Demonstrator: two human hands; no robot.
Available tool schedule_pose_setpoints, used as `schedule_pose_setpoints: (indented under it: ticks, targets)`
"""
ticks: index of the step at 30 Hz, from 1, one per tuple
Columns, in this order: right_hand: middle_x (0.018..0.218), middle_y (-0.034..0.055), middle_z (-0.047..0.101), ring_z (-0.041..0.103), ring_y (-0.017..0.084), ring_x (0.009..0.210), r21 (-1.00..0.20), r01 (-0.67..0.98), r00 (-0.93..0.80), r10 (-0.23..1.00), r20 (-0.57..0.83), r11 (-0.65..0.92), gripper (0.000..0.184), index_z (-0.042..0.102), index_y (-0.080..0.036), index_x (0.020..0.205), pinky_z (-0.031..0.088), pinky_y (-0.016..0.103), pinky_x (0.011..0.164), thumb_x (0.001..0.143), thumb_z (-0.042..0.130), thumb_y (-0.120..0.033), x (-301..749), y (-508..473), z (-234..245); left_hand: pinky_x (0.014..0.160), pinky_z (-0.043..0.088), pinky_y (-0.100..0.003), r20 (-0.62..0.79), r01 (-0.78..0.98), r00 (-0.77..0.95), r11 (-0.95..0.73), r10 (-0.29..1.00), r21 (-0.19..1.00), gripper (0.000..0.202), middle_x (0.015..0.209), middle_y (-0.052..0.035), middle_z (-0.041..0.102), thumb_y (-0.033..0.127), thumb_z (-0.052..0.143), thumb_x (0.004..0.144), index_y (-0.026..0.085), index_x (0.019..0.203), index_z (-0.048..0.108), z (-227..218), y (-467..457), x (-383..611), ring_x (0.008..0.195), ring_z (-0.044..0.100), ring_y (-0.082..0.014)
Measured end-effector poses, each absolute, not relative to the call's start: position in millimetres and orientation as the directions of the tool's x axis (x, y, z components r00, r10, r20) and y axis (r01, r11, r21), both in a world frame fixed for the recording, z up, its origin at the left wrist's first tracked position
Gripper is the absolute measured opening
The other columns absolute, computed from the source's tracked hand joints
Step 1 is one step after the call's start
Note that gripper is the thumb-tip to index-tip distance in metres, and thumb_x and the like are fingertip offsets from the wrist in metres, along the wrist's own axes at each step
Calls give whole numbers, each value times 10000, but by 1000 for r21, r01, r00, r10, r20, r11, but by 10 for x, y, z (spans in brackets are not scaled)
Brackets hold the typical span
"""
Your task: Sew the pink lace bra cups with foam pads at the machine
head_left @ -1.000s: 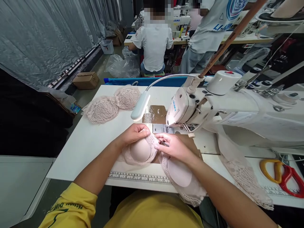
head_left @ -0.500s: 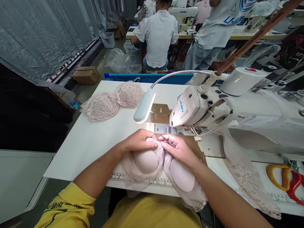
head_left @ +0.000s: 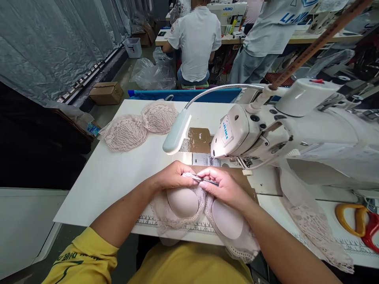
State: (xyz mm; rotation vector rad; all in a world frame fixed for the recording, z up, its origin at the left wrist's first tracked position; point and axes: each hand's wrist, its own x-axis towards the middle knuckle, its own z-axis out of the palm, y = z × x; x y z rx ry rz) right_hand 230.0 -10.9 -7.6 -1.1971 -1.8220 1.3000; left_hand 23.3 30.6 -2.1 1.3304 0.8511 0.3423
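A pale pink lace bra (head_left: 183, 203) lies cups-up at the near edge of the white sewing table (head_left: 118, 173). My left hand (head_left: 170, 177) is closed on the lace at the top of the left cup. My right hand (head_left: 223, 185) is closed on small metal tweezers (head_left: 204, 180), their tip at the bra's centre where both hands meet. The second cup (head_left: 227, 215) hangs partly over the table edge. The white sewing machine (head_left: 266, 134) has its head just behind my hands.
A finished lace bra (head_left: 139, 124) lies at the table's far left. A gooseneck lamp (head_left: 176, 132) hangs over the needle plate. Lace fabric (head_left: 310, 228) and orange and red scissors (head_left: 358, 225) lie at right. Two people (head_left: 197, 39) are at machines behind; a cardboard box (head_left: 106, 92) is on the floor.
My hands and the bra have shifted slightly toward me. The tweezers now lie level between my two hands at the bra's centre, instead of pointing up.
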Motion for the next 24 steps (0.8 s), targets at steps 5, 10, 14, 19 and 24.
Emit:
schedule_pose_setpoints:
  ticks: [5,10,14,19,24]
  targets:
    - [864,24,673,622,170,801,-922,359,-373,928,3,147,148,654,-207,903,482,302,728,863,577,-327,2281,-136,-76,595,372,-204,-338,260,672,218,659,941,201,644,10,590,305,711,718,107,748,689,11,294,227,636,501,-101]
    - [866,37,660,620,172,788,-968,247,-264,964,-38,29,203,622,-190,935,493,301,698,824,604,-359,2253,-123,-84,628,411,-221,-330,266,677,200,658,943,227,689,-18,635,328,717,723,103,740,694,15,282,261,670,539,-123]
    - [919,35,651,618,186,834,-975,214,-373,917,-137,-59,387,597,-200,1093,506,316,729,743,688,-340,2205,-111,-67,702,434,-235,-281,256,740,130,611,958,205,790,-28,651,304,673,754,116,834,690,-9,330,199,758,573,-148]
    - [723,9,601,547,155,684,-887,462,-325,927,-186,-16,233,620,-179,763,452,296,644,846,565,-390,2302,-96,-57,584,378,-205,-415,456,770,37,484,889,265,755,8,577,311,738,678,133,846,637,66,467,-117,671,511,-119]
    - [707,0,596,469,107,570,-921,382,-488,831,-266,-71,317,586,-187,736,399,254,540,893,486,-444,2334,-106,-74,617,371,-215,-356,437,688,31,632,899,180,723,6,549,306,629,778,130,810,641,165,485,-247,677,488,-115]
